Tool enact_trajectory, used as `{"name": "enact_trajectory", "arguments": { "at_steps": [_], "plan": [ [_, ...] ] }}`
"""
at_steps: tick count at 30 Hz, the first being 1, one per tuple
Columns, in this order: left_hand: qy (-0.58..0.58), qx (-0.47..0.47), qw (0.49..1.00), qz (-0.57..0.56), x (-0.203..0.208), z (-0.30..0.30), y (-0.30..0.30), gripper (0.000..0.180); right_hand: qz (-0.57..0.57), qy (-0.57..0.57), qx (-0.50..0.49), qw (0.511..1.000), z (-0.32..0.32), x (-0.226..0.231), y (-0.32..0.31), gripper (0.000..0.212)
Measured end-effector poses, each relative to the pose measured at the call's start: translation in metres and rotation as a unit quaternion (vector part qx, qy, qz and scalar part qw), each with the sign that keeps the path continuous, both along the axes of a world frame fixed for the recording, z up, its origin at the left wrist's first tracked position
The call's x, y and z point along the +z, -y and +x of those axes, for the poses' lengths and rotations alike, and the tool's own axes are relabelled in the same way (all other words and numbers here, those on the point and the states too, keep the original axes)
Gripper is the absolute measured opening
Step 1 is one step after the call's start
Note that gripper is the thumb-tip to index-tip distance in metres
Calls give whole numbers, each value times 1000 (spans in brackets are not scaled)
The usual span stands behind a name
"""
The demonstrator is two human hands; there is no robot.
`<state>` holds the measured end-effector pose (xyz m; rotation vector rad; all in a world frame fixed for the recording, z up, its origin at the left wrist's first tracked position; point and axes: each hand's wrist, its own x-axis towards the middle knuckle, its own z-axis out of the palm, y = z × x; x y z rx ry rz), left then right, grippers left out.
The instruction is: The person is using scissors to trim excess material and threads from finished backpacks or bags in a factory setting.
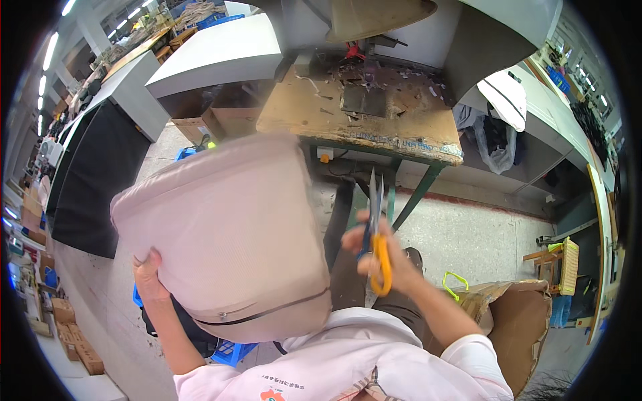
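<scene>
A large, boxy, pinkish-beige fabric bag (227, 234) fills the space at my left, its edges slightly blurred. A dark zipper (267, 311) with a metal pull runs along its near side. My left hand (150, 275) grips the bag at its left edge, thumb on the face and the other fingers mostly hidden. In my right hand (388, 260), held over my lap, is a pair of scissors (379, 250) with orange and dark blue handles. The blades point up and away, slightly parted, to the right of the bag and apart from it.
Ahead stands a worn wooden worktable (294, 107) littered with scraps, with a dark square plate (363, 100) on it. An open cardboard box (521, 327) is at my near right. Blue plastic crates (234, 352) sit behind the bag. A wooden stool (565, 267) stands farther right.
</scene>
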<state>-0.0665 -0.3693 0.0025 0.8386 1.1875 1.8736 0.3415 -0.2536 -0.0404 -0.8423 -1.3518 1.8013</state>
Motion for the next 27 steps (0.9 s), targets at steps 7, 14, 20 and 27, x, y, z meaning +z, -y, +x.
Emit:
{"name": "enact_trajectory", "arguments": {
  "at_steps": [7, 14, 20, 27],
  "plan": [
    [196, 20, 978, 62, -47, 9, -13, 54, 9, 19, -92, 996, -18, -58, 48, 63],
    [221, -41, 965, 137, -73, 53, -92, 52, 81, 52, -304, 948, -12, -6, -54, 48],
    [302, -55, 941, 140, -77, 85, -143, 49, 38, -1, -308, 951, 3, 32, -128, 51],
    [334, -31, 936, 108, -68, 102, -175, 47, -13, 16, -267, 963, 12, 50, -172, 49]
  ]
}}
